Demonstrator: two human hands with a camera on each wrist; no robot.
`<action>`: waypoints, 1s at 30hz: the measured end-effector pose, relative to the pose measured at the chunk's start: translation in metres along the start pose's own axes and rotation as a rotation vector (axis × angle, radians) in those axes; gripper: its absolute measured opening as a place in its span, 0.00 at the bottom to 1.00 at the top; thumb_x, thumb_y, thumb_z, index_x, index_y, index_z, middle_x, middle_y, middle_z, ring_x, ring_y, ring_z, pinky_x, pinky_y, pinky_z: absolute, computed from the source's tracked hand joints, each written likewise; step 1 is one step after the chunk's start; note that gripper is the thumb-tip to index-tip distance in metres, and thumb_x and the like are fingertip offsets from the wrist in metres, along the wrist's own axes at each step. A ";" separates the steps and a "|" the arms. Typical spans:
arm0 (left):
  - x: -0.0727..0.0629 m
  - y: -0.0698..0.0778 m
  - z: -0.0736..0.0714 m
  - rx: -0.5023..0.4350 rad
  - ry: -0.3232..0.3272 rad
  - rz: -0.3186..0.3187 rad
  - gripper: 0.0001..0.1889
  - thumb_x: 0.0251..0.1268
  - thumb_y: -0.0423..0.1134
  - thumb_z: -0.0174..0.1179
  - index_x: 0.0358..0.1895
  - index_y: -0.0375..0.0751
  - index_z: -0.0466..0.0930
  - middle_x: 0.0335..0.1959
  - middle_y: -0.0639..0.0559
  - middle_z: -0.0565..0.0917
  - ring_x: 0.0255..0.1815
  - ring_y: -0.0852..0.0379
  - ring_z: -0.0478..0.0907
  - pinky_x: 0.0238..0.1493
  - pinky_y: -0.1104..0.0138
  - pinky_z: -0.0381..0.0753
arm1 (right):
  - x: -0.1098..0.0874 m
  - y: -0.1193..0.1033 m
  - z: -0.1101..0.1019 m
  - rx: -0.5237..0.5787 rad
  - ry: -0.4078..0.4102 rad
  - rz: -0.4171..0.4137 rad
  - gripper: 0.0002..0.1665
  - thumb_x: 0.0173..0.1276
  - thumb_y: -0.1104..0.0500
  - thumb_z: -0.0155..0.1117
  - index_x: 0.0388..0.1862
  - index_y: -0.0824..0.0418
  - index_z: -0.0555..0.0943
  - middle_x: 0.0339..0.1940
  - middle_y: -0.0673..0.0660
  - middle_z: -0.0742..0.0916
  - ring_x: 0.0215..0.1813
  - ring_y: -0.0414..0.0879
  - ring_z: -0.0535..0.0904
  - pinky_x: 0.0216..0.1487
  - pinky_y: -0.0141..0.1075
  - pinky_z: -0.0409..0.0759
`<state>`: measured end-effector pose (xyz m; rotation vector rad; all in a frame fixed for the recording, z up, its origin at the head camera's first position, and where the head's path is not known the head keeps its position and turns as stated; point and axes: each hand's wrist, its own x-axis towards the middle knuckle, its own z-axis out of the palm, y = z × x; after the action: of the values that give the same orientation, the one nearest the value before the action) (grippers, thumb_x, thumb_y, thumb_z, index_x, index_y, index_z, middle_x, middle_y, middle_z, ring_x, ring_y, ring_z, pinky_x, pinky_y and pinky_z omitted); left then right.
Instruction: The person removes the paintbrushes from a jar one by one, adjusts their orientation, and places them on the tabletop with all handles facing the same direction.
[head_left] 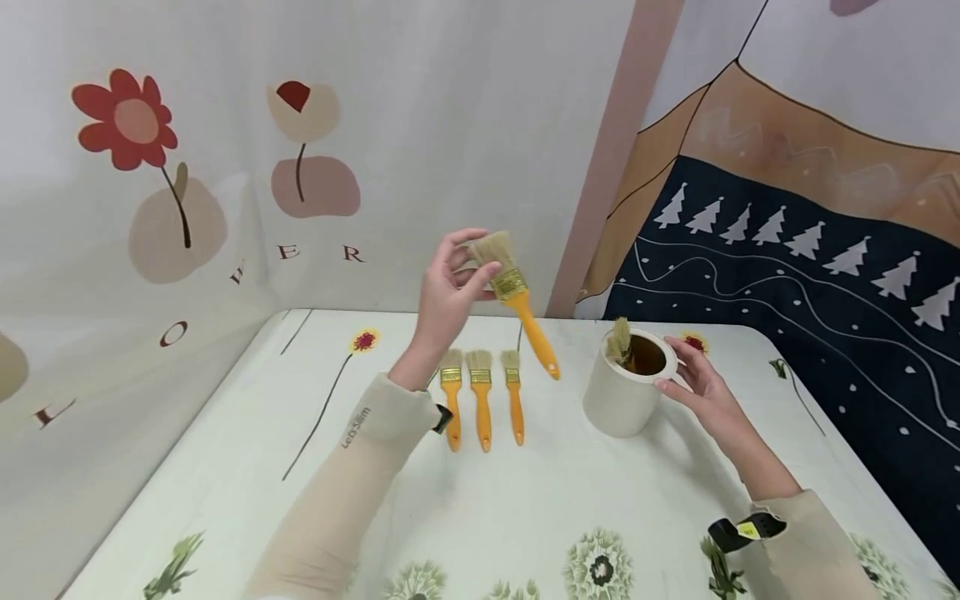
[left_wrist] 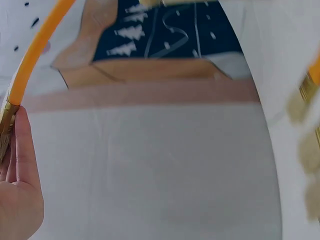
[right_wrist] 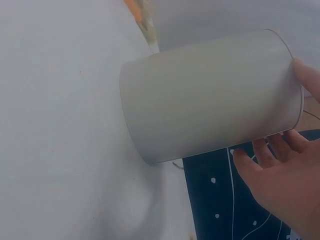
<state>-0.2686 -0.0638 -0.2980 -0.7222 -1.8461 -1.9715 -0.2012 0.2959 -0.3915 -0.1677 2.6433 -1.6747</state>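
In the head view my left hand (head_left: pixel 447 287) holds a wide paintbrush (head_left: pixel 534 332) up above the table, thumb and fingers around its metal band and bristles. Its orange handle slants down to the right. My right hand (head_left: pixel 697 382) grips the cream cylindrical canister (head_left: pixel 621 402) at the right side of its rim, the thumb near the front and the fingers behind. One brush (head_left: pixel 618 342) stands inside the canister with its bristles up at the left of the opening; its handle is hidden. The right wrist view shows the canister's smooth side (right_wrist: pixel 210 97) between thumb and fingers.
Three smaller paintbrushes lie side by side left of the canister, bristles away from me: a left one (head_left: pixel 451 387), a middle one (head_left: pixel 481 396) and a narrow right one (head_left: pixel 513 396). A flower-printed cloth (head_left: pixel 525 492) covers the table. Printed curtains (head_left: pixel 465 108) hang behind.
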 end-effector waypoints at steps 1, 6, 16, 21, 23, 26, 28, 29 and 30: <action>0.000 -0.001 -0.008 0.013 0.015 -0.011 0.22 0.69 0.28 0.61 0.64 0.34 0.68 0.54 0.31 0.82 0.37 0.65 0.86 0.36 0.61 0.90 | 0.001 0.000 0.000 0.002 -0.001 0.000 0.45 0.75 0.50 0.60 0.82 0.52 0.48 0.83 0.61 0.53 0.81 0.64 0.51 0.67 0.19 0.68; -0.006 -0.010 -0.043 0.094 0.080 -0.065 0.21 0.69 0.30 0.61 0.63 0.34 0.70 0.55 0.33 0.82 0.36 0.67 0.87 0.35 0.64 0.90 | 0.002 0.000 0.000 0.008 -0.003 0.004 0.45 0.75 0.50 0.60 0.82 0.52 0.48 0.83 0.61 0.53 0.81 0.64 0.51 0.68 0.20 0.69; -0.021 -0.046 -0.102 0.355 0.061 -0.321 0.22 0.73 0.39 0.59 0.66 0.40 0.72 0.58 0.35 0.81 0.36 0.65 0.85 0.36 0.70 0.89 | 0.003 -0.002 0.000 -0.002 0.002 0.015 0.46 0.75 0.50 0.61 0.82 0.53 0.48 0.83 0.62 0.53 0.82 0.65 0.50 0.71 0.29 0.68; -0.032 -0.077 -0.121 0.474 -0.019 -0.499 0.22 0.76 0.41 0.55 0.69 0.42 0.71 0.58 0.34 0.81 0.43 0.51 0.86 0.39 0.68 0.89 | 0.004 -0.003 0.000 0.001 0.005 0.015 0.46 0.75 0.50 0.61 0.82 0.54 0.48 0.83 0.62 0.53 0.82 0.65 0.50 0.71 0.32 0.67; -0.037 -0.091 -0.126 0.513 -0.055 -0.553 0.22 0.77 0.40 0.54 0.70 0.42 0.70 0.59 0.33 0.80 0.45 0.48 0.86 0.40 0.67 0.89 | 0.004 -0.002 0.000 0.009 0.006 0.013 0.46 0.75 0.51 0.61 0.82 0.55 0.48 0.83 0.62 0.53 0.82 0.65 0.50 0.72 0.32 0.67; -0.044 -0.109 -0.131 0.550 -0.104 -0.629 0.22 0.77 0.40 0.54 0.70 0.42 0.70 0.59 0.33 0.80 0.45 0.48 0.85 0.41 0.66 0.89 | 0.004 -0.002 0.000 0.016 0.003 0.019 0.46 0.75 0.52 0.61 0.82 0.56 0.48 0.83 0.62 0.53 0.82 0.64 0.50 0.71 0.31 0.68; -0.048 -0.117 -0.133 0.568 -0.145 -0.678 0.21 0.77 0.39 0.54 0.69 0.40 0.70 0.60 0.33 0.79 0.45 0.49 0.85 0.40 0.66 0.89 | 0.004 -0.001 0.000 0.021 0.002 0.020 0.46 0.75 0.52 0.61 0.82 0.56 0.47 0.83 0.61 0.53 0.82 0.64 0.50 0.72 0.33 0.67; -0.050 -0.121 -0.133 0.576 -0.158 -0.709 0.21 0.77 0.40 0.54 0.69 0.41 0.71 0.59 0.33 0.79 0.45 0.50 0.84 0.40 0.67 0.88 | 0.004 -0.001 0.001 0.021 0.001 0.024 0.46 0.75 0.52 0.61 0.82 0.56 0.47 0.84 0.61 0.53 0.82 0.64 0.50 0.72 0.34 0.67; -0.051 -0.123 -0.133 0.574 -0.170 -0.741 0.21 0.76 0.40 0.55 0.68 0.41 0.71 0.59 0.34 0.78 0.45 0.51 0.83 0.39 0.68 0.88 | 0.004 -0.001 0.001 0.021 0.003 0.026 0.46 0.75 0.53 0.61 0.82 0.56 0.47 0.84 0.61 0.53 0.82 0.64 0.50 0.72 0.35 0.67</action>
<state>-0.3146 -0.1890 -0.4315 -0.0112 -2.8930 -1.5807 -0.2048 0.2943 -0.3904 -0.1306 2.6169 -1.6955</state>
